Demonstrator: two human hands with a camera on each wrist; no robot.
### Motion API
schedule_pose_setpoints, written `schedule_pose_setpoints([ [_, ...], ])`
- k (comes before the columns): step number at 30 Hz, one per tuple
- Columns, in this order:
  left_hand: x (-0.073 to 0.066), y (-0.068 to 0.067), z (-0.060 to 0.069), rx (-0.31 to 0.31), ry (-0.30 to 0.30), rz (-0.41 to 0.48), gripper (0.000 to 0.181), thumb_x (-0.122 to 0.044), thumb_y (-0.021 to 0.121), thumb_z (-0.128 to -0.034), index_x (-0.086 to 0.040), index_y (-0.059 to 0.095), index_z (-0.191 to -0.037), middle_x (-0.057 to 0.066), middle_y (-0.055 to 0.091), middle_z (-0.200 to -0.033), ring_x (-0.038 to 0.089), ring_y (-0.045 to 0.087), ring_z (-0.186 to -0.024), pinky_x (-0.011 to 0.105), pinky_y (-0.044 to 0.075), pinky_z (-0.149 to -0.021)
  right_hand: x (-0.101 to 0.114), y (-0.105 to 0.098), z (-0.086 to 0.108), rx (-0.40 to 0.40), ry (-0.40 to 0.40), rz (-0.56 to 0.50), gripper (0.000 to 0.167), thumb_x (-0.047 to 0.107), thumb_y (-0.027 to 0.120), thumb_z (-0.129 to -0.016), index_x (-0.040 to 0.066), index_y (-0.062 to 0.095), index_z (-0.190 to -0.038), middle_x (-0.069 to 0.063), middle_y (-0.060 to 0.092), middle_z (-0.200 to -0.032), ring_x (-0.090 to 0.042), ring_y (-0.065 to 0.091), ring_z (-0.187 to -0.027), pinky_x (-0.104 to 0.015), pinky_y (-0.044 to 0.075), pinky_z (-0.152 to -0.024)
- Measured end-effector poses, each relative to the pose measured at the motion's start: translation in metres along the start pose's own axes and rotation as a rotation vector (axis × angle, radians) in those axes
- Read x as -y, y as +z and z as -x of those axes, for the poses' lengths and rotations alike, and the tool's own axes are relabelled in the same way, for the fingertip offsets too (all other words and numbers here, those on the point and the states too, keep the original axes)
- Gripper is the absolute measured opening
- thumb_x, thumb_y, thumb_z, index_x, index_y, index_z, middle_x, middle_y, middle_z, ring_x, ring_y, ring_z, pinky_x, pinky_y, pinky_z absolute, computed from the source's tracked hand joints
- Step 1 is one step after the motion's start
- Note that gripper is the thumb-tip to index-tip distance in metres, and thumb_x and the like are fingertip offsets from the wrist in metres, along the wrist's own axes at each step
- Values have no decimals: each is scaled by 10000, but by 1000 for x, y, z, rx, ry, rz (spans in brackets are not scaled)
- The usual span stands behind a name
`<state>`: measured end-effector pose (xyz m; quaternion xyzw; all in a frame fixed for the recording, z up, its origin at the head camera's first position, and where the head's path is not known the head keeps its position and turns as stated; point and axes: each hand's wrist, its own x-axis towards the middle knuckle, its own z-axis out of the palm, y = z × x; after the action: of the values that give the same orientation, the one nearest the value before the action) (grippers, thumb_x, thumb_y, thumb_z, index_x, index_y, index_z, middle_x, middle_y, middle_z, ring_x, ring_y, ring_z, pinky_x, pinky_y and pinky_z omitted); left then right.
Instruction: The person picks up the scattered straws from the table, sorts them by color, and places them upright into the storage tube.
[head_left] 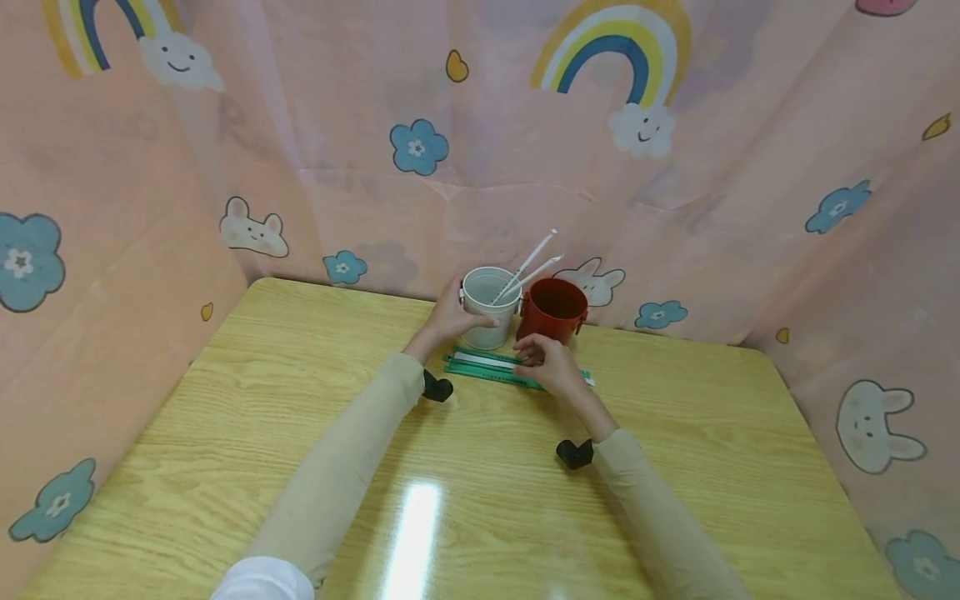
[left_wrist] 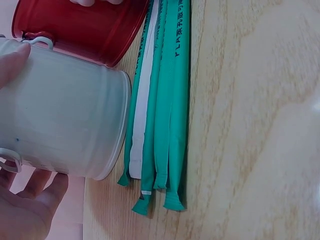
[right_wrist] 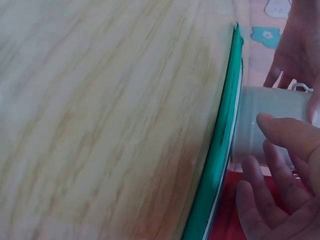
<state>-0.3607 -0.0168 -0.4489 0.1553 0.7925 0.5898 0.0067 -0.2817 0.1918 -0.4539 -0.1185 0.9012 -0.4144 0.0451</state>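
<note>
My left hand [head_left: 453, 317] grips the white bucket [head_left: 487, 332] around its side, its thumb across the front; the left wrist view shows the fingers [left_wrist: 42, 192] at the bucket wall. Two white-wrapped straws [head_left: 534, 257] lean out of that bucket. Just right of it stands a red bucket [head_left: 555, 310]. Green-wrapped straws [left_wrist: 172, 115] and a white one [left_wrist: 144, 100] lie side by side before the buckets. My right hand [head_left: 551, 365] hovers over the straws near the red bucket, fingers loosely bent with nothing between them; the right wrist view shows thumb and fingers [right_wrist: 277, 185] apart.
A wooden table [head_left: 300, 417] carries everything. Behind it and at both sides hangs a pink patterned cloth [head_left: 360, 125], close to the buckets. Black wrist pieces [head_left: 575, 454] sit under both wrists.
</note>
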Motion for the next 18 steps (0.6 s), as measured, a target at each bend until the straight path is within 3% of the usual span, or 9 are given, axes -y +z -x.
schedule_pose_setpoints([
  [8, -1, 0, 1, -2, 11, 9, 908, -82, 866, -671, -79, 349, -1418, 114, 488, -1350, 266, 476, -1250, 423, 365, -1110, -5, -1, -1, 53, 20, 72, 287, 42, 711, -846, 20, 635, -1122, -150, 675, -1079, -274, 636, -990, -419, 531, -914],
  [18, -1, 0, 0, -3, 9, 9, 909, -98, 866, -677, -96, 347, -1422, 99, 489, -1353, 249, 477, -1249, 406, 365, -1110, -8, -1, -2, 79, -16, 181, 250, 36, 702, -849, 30, 646, -1093, -117, 694, -1029, -249, 644, -955, -413, 530, -889],
])
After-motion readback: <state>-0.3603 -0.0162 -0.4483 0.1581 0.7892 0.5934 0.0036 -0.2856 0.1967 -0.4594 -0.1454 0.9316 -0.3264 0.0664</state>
